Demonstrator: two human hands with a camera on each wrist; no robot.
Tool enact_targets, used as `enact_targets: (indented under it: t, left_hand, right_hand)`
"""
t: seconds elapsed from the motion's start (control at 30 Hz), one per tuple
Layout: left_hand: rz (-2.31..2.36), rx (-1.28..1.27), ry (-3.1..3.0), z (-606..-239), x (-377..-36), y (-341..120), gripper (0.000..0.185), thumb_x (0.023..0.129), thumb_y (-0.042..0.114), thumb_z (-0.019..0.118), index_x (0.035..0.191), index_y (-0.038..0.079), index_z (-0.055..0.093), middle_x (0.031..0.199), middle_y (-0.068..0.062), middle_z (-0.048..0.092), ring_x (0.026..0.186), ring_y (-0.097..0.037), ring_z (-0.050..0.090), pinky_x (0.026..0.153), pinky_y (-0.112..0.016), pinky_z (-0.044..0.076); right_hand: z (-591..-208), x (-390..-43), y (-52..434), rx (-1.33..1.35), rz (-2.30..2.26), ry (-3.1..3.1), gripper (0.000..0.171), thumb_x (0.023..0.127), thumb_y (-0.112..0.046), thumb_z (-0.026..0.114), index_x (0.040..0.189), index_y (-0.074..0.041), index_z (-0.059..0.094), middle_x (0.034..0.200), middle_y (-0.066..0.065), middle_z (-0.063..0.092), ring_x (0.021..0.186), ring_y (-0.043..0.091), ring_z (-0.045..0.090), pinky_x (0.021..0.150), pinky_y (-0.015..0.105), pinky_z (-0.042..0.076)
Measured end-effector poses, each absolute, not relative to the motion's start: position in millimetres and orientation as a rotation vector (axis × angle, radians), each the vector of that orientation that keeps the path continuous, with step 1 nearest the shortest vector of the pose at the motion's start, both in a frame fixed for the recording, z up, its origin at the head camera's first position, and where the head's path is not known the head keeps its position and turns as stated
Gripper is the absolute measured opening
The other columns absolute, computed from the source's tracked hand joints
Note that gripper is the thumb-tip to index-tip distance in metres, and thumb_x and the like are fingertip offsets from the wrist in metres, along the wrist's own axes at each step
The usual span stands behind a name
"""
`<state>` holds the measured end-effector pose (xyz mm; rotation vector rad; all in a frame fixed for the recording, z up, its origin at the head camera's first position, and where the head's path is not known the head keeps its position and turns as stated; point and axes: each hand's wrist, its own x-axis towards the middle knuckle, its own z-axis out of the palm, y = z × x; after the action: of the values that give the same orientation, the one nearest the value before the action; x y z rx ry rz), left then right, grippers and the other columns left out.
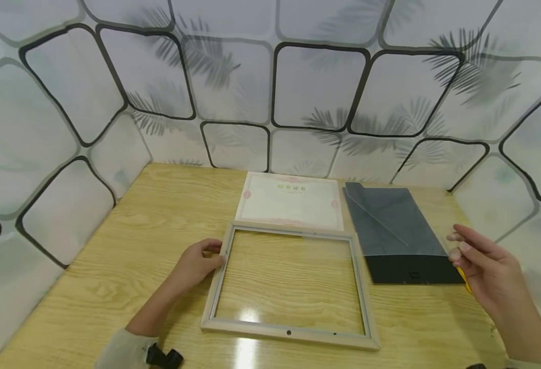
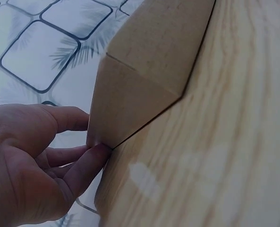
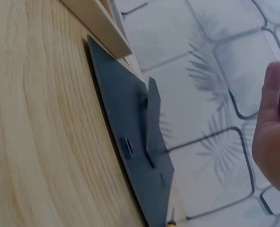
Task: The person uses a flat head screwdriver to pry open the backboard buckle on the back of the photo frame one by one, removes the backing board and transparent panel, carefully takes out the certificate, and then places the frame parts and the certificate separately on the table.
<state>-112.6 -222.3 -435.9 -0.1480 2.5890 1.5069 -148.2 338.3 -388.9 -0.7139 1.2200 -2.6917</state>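
Note:
A light wooden picture frame (image 1: 288,334) lies on the table, its middle showing the tabletop. My left hand (image 1: 201,264) grips the frame's left side, with the thumb (image 2: 93,165) at the lower edge and the index finger against the side in the left wrist view. Raised at the right, my right hand (image 1: 496,271) pinches the edge of a clear sheet (image 1: 327,248). This see-through sheet overlaps the frame's upper right corner, the certificate and a dark backing board (image 1: 413,270). On the board, a stand leg (image 3: 153,116) sticks up in the right wrist view.
A printed certificate (image 1: 279,205) lies behind the frame. Partly hidden by my right hand is a yellow-handled tool (image 1: 465,281), its thin shaft showing in the right wrist view. Patterned walls (image 1: 233,102) enclose the wooden table (image 1: 113,266) at the back and sides.

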Motion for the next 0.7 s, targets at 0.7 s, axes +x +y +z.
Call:
enact_targets:
  t: [0.7]
  left_hand:
    - [1.505,-0.037,2.623,-439.3,-110.4,-226.9,0.047,0.097,0.02,0.067,0.142,0.01,0.057,0.133,-0.02,0.062,0.103,-0.025,0.063,0.081,-0.033,0.052]
  right_hand:
    - [-385.9,-190.7,236.5,-0.534,-2.667,1.445,0.039,0.103,0.011,0.04,0.137,0.005,0.058,0.109,0.012,0.073,0.082,0.019,0.074,0.075,0.023,0.058]
